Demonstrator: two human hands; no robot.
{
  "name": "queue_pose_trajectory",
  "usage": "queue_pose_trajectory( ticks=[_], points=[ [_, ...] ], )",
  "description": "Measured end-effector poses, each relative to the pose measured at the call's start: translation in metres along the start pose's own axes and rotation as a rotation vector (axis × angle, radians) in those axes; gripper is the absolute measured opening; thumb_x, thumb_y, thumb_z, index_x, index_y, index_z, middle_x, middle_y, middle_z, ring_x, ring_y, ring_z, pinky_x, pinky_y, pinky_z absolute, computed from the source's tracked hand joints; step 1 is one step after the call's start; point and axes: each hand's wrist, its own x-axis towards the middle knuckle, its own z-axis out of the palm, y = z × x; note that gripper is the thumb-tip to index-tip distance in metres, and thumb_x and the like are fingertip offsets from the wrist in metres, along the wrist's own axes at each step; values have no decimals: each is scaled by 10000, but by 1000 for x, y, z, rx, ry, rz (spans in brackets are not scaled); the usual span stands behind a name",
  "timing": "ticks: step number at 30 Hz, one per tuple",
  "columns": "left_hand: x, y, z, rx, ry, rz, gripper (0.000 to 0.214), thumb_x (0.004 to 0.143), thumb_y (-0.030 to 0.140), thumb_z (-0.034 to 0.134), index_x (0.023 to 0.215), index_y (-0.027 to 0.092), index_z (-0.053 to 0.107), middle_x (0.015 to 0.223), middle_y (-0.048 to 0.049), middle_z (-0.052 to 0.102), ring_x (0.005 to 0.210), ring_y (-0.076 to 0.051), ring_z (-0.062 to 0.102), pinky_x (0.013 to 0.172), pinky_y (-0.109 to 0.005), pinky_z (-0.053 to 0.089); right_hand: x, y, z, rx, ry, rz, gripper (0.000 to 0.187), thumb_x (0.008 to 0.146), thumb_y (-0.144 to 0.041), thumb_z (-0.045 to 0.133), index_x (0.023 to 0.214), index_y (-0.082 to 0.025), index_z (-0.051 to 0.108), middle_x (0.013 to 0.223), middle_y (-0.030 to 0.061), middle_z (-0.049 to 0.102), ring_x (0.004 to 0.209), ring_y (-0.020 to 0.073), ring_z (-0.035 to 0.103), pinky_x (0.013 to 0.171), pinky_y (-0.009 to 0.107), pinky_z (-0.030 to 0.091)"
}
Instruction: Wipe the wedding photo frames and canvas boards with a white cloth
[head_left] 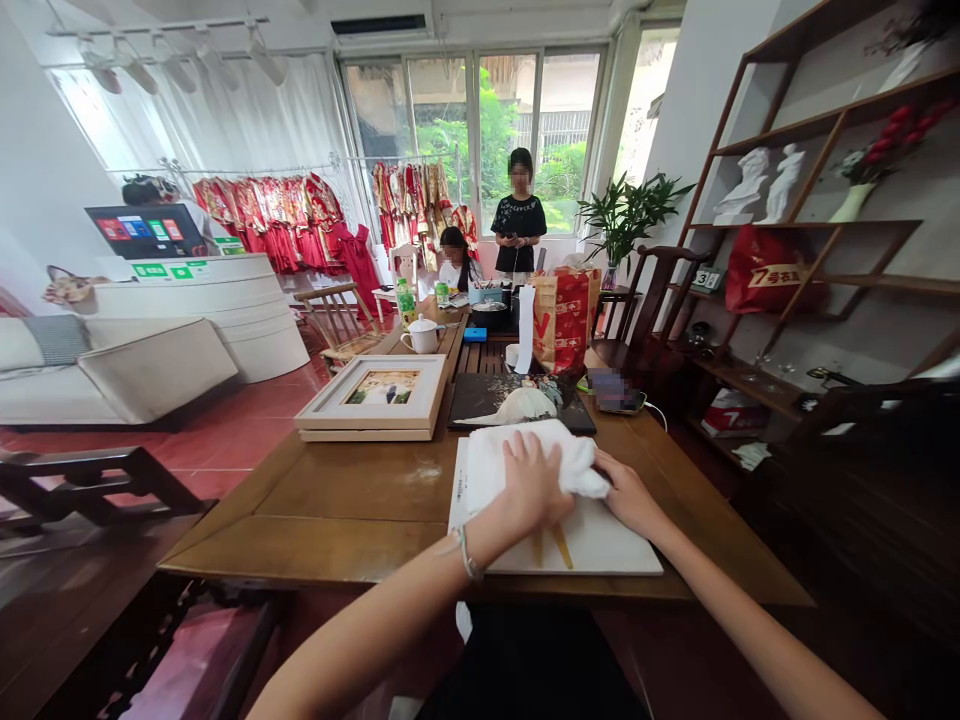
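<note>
My left hand (531, 485) lies flat, fingers spread, on a white cloth (525, 455) that rests on a flat white board (600, 545) at the near edge of the wooden table (352, 500). My right hand (630, 495) rests on the board's right side and pinches the right end of the cloth. A bracelet circles my left wrist. Just beyond the cloth lies a dark picture panel (487, 400) with a pale fan shape on it.
A framed picture (379, 395) lies on the table to the left. A teapot (422, 335), a red bag (566, 315) and a phone (619, 395) sit farther back. Two people are at the far end. A sofa stands left, shelves right.
</note>
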Motion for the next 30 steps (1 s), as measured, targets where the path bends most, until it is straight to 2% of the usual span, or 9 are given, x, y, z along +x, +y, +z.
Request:
queue_pose_trajectory(
  ticks=[3,5,12,15,18,23,25,27,30],
  points=[
    [15,-9,2,-7,22,17,624,805,391,487,1357,133,350,1429,-184,271,1302,-399,192,1009,-562,183,0,-1,0,-9,12,-6,456,727,-167,471,1163,-196,602,1298,72,536,1255,239,427,1059,427,307],
    [6,-12,5,-14,23,88,647,780,386,502,1361,151,340,1459,-138,231,1324,-366,144,1034,-544,160,0,0,0,-2,6,-3,445,739,-191,478,1167,-210,598,1296,63,539,1254,237,428,1055,428,315],
    [-89,-3,21,-112,-6,447,848,683,448,546,1406,147,221,1501,-97,93,1350,-332,-46,1059,-570,49,1,1,4,-44,38,41,384,790,-255,470,1134,-176,622,1286,107,543,1244,233,442,1065,447,306],
    [-101,-3,27,-128,-5,462,898,662,487,557,1416,167,189,1505,-88,64,1347,-338,-61,1054,-579,50,1,-1,4,-65,41,60,379,797,-257,468,1137,-185,620,1286,100,543,1244,233,443,1068,457,300],
    [-77,-10,27,-124,25,392,825,695,465,535,1411,212,215,1503,-65,104,1352,-331,0,1059,-562,84,0,-1,2,-47,34,49,389,786,-263,476,1139,-184,620,1284,100,545,1243,238,443,1061,451,312],
    [-6,-26,17,-103,45,223,684,767,399,476,1395,211,280,1480,-63,207,1340,-319,135,1057,-533,150,-1,-3,0,-19,3,3,413,770,-244,479,1164,-217,601,1296,59,538,1258,236,422,1063,441,310],
    [14,-33,14,-100,45,171,635,802,381,434,1390,185,297,1467,-85,241,1329,-324,179,1052,-531,165,-1,-5,0,-48,15,24,405,791,-252,462,1171,-209,596,1297,66,536,1256,233,425,1065,444,303],
    [22,-42,11,-103,38,155,588,831,362,388,1385,180,310,1456,-88,268,1320,-314,213,1049,-520,182,0,-6,1,-84,25,57,398,802,-266,465,1172,-195,594,1291,83,540,1249,234,435,1067,447,300],
    [13,-55,10,-102,18,158,568,836,340,372,1384,208,308,1458,-57,271,1325,-289,215,1056,-494,192,0,-6,1,-101,17,71,389,814,-267,463,1171,-190,594,1289,90,540,1248,230,436,1071,448,295]
  ],
)
